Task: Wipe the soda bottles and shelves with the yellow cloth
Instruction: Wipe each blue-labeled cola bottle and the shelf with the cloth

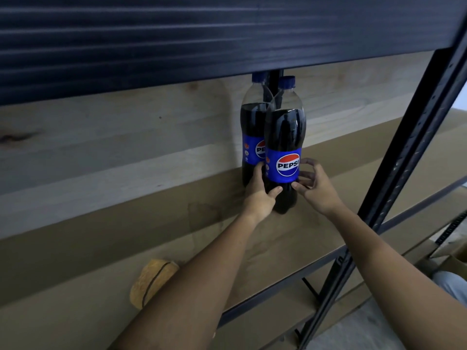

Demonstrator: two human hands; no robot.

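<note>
Two Pepsi soda bottles with blue caps and blue labels stand on the brown shelf board [290, 248]. The front bottle [284, 137] partly hides the rear bottle [251, 122] behind and to its left. My left hand [260, 195] grips the front bottle's lower part, thumb across the front and fingers round its left side. My right hand [317, 190] holds the same bottle from the right, with its thumb on the dark base and its curled fingers at the label's edge. The yellow cloth [151, 281] lies bunched on the shelf at the lower left, apart from both hands.
The dark upper shelf [227, 34] hangs just above the bottle caps. A black metal upright [404, 152] runs along the right side, with the shelf's front rail [316, 271] below my arms. Pale wooden boards [101, 147] form the back wall.
</note>
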